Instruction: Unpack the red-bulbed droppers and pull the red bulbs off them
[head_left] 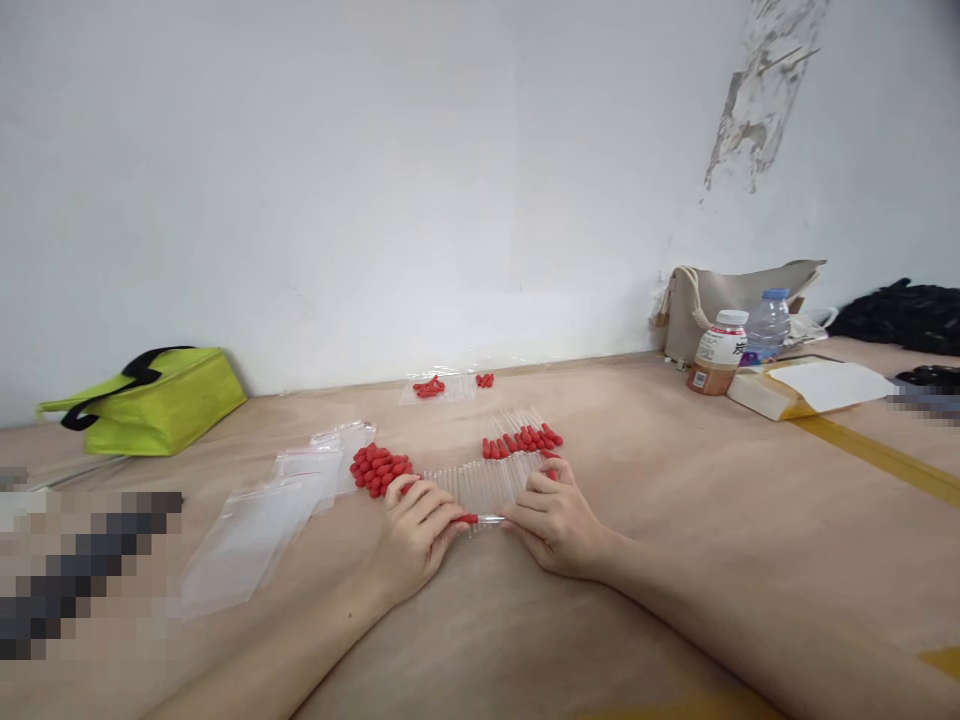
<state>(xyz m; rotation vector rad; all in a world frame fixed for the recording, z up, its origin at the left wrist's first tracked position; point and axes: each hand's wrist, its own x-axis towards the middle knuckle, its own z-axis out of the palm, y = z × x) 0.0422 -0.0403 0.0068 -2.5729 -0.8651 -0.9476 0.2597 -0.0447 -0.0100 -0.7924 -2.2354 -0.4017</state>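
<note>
My left hand (416, 535) pinches a red rubber bulb (468, 518) at the end of a clear glass dropper tube (489, 519). My right hand (556, 520) grips the other end of that tube, fingers curled. Just beyond my hands lies a row of bare clear tubes (480, 482). A heap of loose red bulbs (379, 470) sits to the left of the row. Finished droppers with red bulbs (523, 438) lie in a fan behind my right hand.
Clear zip bags (259, 520) lie to the left. A small bag with red bulbs (431, 387) rests near the wall. A lime green bag (146, 400) sits far left. A beige bag (739, 300), two bottles (718, 352) and a book (802, 388) stand at right.
</note>
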